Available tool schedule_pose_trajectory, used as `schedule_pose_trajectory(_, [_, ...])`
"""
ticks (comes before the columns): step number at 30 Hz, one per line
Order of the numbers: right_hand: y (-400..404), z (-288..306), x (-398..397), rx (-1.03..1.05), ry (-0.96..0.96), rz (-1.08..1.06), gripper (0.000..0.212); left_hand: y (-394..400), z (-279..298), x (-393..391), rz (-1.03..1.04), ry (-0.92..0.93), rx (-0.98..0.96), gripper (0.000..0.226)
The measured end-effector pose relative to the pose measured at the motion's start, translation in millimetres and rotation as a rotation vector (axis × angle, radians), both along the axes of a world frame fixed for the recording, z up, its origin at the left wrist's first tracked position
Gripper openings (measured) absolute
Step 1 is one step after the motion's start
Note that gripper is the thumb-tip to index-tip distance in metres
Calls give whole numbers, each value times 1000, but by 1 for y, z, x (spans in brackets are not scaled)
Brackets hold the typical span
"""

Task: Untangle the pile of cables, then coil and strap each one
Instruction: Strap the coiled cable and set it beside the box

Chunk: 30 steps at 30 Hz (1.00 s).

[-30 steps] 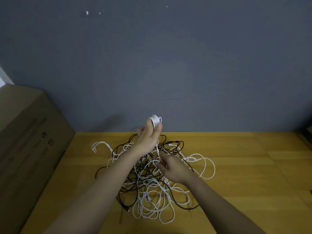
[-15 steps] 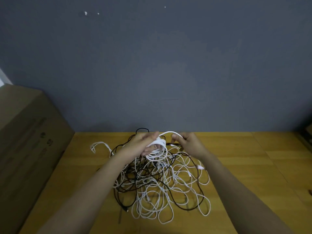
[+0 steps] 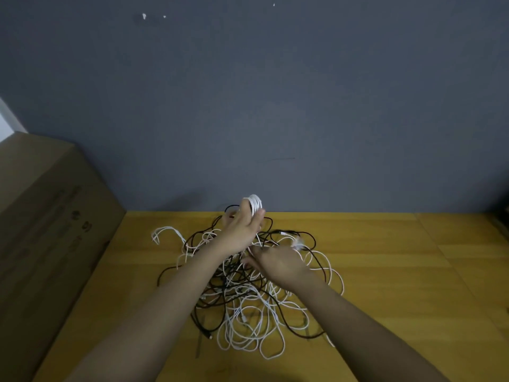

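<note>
No text could be read anywhere. The cardboard box [image 3: 52,232] at the left carried dark printed marks and symbols on its side, too blurred to make out.

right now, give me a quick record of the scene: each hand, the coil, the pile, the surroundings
left hand: left hand raised above the pile, grips the white coil
right hand: right hand low in the cable pile, pinching a white strand
pile: black and white cables tangled on the wooden table
coil state: no strap visible
surroundings: cardboard box on the left, grey wall behind
</note>
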State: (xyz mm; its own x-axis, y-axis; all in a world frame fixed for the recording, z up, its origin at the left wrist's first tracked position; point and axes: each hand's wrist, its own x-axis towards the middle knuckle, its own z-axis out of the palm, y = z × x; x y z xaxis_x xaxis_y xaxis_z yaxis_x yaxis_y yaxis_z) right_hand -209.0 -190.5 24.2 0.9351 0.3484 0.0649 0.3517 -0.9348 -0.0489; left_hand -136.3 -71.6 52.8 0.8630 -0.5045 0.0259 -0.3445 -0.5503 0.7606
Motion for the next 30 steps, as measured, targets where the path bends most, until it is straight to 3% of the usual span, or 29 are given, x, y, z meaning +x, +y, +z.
schedule_pose_trajectory(3, [-19, 23, -1, 117, -196, 85, 40, 12, -10, 2, -117, -40, 240, 33])
schedule_pose_trajectory(5, [-35, 35, -2, 234, -265, 78, 37, 18, -10, -2, -169, 1, 258, 43])
schedule_pose_trajectory(8, [-45, 41, 0, 525, -218, -36, 22, 21, 1, -16, -199, 196, 38, 56])
schedule_pose_trajectory(12, [-34, 43, 0, 1131, -48, -223, 8, 9, 14, -32, -144, 400, -254, 77])
schedule_pose_trajectory(15, [-22, 39, -14, 1502, 88, -358, 17, -4, 16, -41, 61, 466, -440, 72])
schedule_pose_trajectory(17, [-15, 34, -26, 1623, 156, -461, 33, -12, 13, -40, 141, 484, -500, 70])
schedule_pose_trajectory(20, [-7, 23, -41, 1416, 38, -554, 42, -24, 4, -37, 186, 553, -466, 62])
schedule_pose_trajectory(24, [-6, 4, -53, 1233, -268, -658, 25, -50, -19, -44, 192, 662, -384, 64])
schedule_pose_trajectory(26, [-20, -4, -63, 1163, -330, -752, 27, -63, -28, -52, 73, 580, -294, 65])
schedule_pose_trajectory(30, [-61, -19, -93, 1054, -272, -880, 24, -87, -33, -74, -263, 388, -113, 47])
